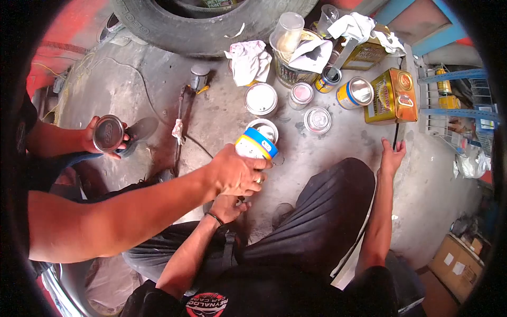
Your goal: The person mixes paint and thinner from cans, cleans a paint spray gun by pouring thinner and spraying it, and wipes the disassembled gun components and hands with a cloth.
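Note:
My left hand (228, 208), with a dark band at the wrist, is beside my knee. A co-worker's hand (237, 171) partly covers it, so its grip is unclear. That co-worker's hand holds a blue, yellow and white can (256, 144) tilted over an open can (265, 128) on the floor. My right hand (392, 157) is out to the right with fingers apart, near a thin black cord-like strip (396, 136). Far from both my hands, the co-worker's other hand (92, 138) holds a round dark-topped can (109, 133).
Several paint cans stand ahead, including a white-topped can (261, 99) and a tilted yellow-blue can (355, 93). A gold rectangular tin (392, 98) is right of them. Beyond are a tire (174, 31), a bucket (290, 71) and a white cloth (248, 62). A wire rack (435, 105) stands at right.

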Demonstrator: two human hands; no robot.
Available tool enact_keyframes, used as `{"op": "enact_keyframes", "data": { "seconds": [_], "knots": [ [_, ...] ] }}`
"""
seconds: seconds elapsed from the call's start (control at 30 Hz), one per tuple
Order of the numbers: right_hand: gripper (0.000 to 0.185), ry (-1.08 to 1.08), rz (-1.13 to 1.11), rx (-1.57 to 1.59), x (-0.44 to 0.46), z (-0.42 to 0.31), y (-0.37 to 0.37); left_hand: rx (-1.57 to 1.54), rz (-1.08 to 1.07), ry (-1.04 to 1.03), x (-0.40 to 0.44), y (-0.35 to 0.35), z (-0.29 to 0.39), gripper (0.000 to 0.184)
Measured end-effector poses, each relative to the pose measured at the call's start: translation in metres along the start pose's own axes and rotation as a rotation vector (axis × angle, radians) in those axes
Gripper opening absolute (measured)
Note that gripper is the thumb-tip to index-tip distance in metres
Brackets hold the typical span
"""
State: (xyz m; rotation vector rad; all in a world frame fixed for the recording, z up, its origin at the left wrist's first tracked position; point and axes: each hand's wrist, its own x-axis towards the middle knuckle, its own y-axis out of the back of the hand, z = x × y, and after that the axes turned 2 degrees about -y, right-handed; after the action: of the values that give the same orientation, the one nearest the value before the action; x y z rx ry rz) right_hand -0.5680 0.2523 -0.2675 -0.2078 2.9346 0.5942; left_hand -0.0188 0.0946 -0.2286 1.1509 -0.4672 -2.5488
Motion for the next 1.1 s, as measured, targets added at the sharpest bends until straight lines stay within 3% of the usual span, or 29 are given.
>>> {"op": "enact_keyframes", "data": {
  "seconds": [0.07, 0.1, 0.2, 0.27, 0.47, 0.6, 0.87, 0.9, 1.1],
  "knots": [
    [0.11, 0.036, -0.006, 0.0, 0.008, 0.006, -0.011, -0.071, -0.005, -0.022, -0.007, -0.004, 0.001, 0.049],
    [0.117, 0.04, -0.032, 0.014, 0.012, 0.006, -0.014, 0.201, -0.03, -0.072, -0.021, 0.003, 0.014, 0.052],
    [0.124, 0.173, -0.037, -0.055, 0.029, 0.009, -0.023, 0.008, -0.147, -0.087, -0.058, 0.014, 0.066, 0.052],
    [0.129, 0.219, -0.027, -0.099, 0.028, -0.008, -0.03, 0.014, -0.09, -0.302, -0.074, 0.021, 0.099, 0.049],
    [0.132, 0.445, 0.024, -0.091, 0.052, -0.021, -0.044, 0.052, 0.14, -0.512, -0.099, 0.056, 0.196, 0.049],
    [0.128, 0.438, -0.091, 0.121, 0.037, -0.055, -0.057, 0.089, 0.162, -0.538, -0.087, 0.059, 0.206, 0.047],
    [0.112, 0.39, 0.023, -0.065, 0.051, -0.049, -0.065, 0.083, 0.087, -0.433, -0.06, -0.009, 0.158, 0.036],
    [0.112, 0.412, 0.04, -0.099, 0.053, -0.047, -0.064, 0.019, 0.075, -0.409, -0.061, -0.011, 0.155, 0.028],
    [0.111, 0.506, 0.063, -0.11, 0.062, -0.035, -0.064, 0.043, 0.182, -0.554, -0.059, 0.009, 0.175, 0.016]
  ]
}}
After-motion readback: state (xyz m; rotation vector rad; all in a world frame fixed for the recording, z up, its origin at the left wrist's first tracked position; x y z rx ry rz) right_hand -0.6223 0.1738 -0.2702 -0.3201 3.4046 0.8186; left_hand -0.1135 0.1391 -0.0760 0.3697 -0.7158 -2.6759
